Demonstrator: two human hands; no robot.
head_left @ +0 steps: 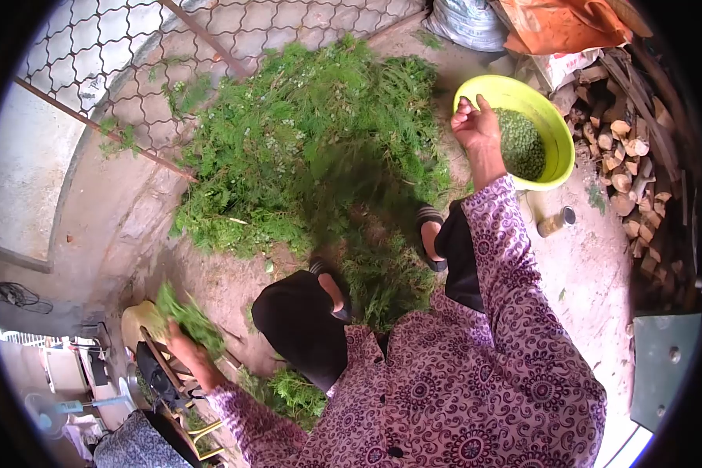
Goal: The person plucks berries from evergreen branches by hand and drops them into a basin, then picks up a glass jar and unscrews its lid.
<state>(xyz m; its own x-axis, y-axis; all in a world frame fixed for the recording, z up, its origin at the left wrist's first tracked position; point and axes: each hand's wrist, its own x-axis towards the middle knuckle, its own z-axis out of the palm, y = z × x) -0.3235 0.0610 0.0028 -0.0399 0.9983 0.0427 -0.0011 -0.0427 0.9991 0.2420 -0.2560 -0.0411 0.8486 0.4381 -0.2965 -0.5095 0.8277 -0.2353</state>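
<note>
My left hand [186, 352] is out at the lower left, closed around a leafy green sprig [191, 321] that is blurred. My right hand [476, 125] is raised over the near-left rim of a yellow-green basin [557, 129]. Its fingers are curled loosely, with the thumb apart from them, and I see nothing held there. Small round green berries [520, 147] cover the bottom of the basin. In front of my feet lies a broad heap of feathery green branches [288, 148], with pale berry clusters among the leaves.
Split firewood [628, 179] is stacked along the right side. Beside the basin stands a small jar [555, 221]. Sacks [464, 23] lean at the top right, and a wire mesh [132, 70] borders the heap. More branches [292, 398] lie by my left leg, near a wooden chair [164, 363].
</note>
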